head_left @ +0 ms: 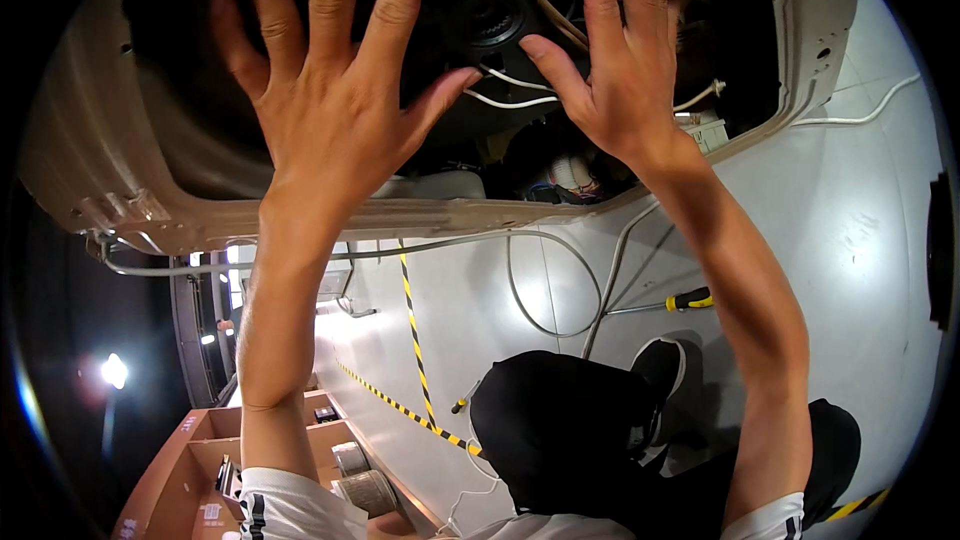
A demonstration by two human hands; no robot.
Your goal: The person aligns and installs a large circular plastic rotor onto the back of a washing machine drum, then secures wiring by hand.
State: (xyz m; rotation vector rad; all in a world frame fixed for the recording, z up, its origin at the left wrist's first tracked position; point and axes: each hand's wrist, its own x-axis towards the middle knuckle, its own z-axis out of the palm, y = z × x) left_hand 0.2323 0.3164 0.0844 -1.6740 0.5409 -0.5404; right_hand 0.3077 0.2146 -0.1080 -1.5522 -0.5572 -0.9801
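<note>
Beige cabinet point(205, 225): past its near edge, my left hand point(335, 115) and right hand point(630, 100) spread, empty; 1 sideways sweep could snag wires point(510, 105).

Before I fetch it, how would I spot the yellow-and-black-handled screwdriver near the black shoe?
In view, below the tan metal housing is the pale grey floor. Above the black shoe lies the yellow-and-black-handled screwdriver, its straight metal shaft unlike the curving grey cable.

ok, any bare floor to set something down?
Bare: floor right of the right forearm, below the white cable; also between striped tape and grey cable loop. Crowded: around screwdriver and shoe; between left hand and right hand, where wires run.
</note>
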